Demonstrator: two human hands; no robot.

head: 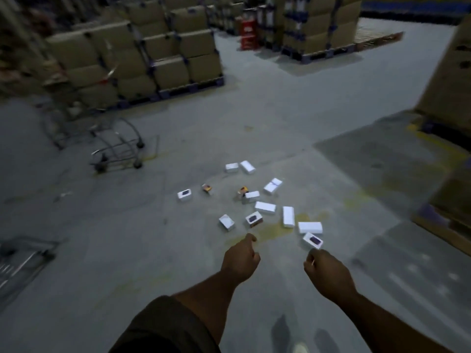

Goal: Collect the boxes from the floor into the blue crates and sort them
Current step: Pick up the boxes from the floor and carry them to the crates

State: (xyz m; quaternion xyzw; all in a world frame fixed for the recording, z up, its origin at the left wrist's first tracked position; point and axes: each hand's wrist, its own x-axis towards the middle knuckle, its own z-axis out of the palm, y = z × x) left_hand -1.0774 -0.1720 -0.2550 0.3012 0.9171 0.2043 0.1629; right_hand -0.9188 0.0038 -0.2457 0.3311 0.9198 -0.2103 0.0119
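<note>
Ahead, small white boxes (265,207) lie scattered on the grey floor (153,250); no label is legible. Your left hand (240,262) and right hand (325,272) hang curled, holding nothing.

— What stands along the far side?
— Stacked cardboard cartons (163,54) on dark pallets, with a red crate stack (248,34) between the rows.
— And nearer, on the grey concrete floor (254,118)?
— A metal shopping trolley (116,146) at the left, a wooden pallet (443,225) at the right.
</note>
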